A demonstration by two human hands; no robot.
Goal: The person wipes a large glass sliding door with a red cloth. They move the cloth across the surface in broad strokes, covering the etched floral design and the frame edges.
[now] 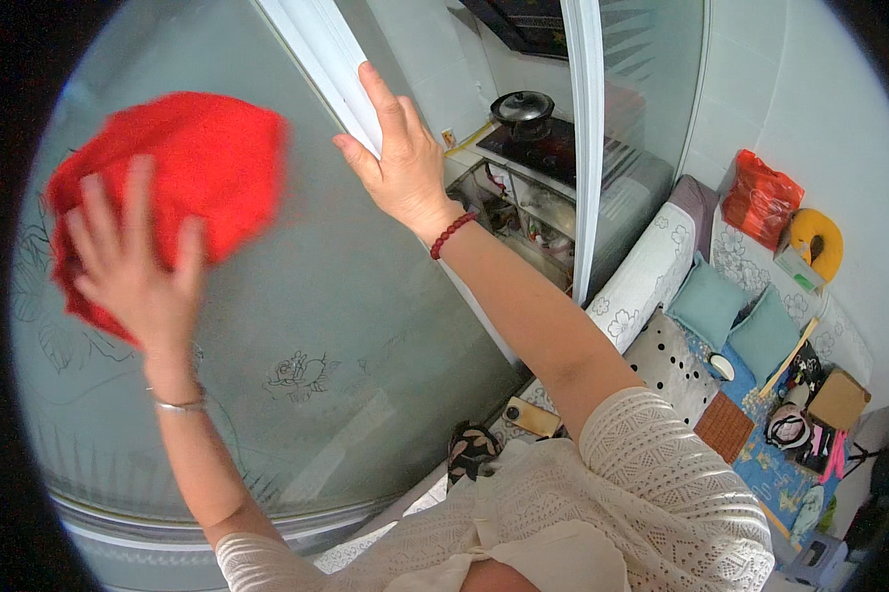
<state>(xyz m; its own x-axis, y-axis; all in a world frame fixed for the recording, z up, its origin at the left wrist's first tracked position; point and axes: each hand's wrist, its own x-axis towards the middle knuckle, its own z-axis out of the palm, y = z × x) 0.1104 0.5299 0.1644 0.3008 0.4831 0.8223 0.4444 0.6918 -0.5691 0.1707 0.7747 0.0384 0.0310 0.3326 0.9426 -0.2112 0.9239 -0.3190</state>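
Note:
My left hand [137,259], blurred, lies with spread fingers on a red cloth [226,170], pressing it to a frosted glass door panel [281,296]. Part of the cloth is folded near the fingertips. Dark line drawings of flowers, among them a rose [298,372], mark the glass. My right hand [403,155] rests against the white door frame [326,66] at the panel's edge. Its thumb and index finger are extended and apart on the frame; the other fingers are partly hidden behind the index finger.
Past the frame, a lidded pan [523,111] sits on a black cooktop [548,152]. Another white frame post [586,148] stands right of this opening. At right, a sofa holds teal cushions [707,300], an open cardboard box [838,398] and clutter. A phone [531,417] lies near my body.

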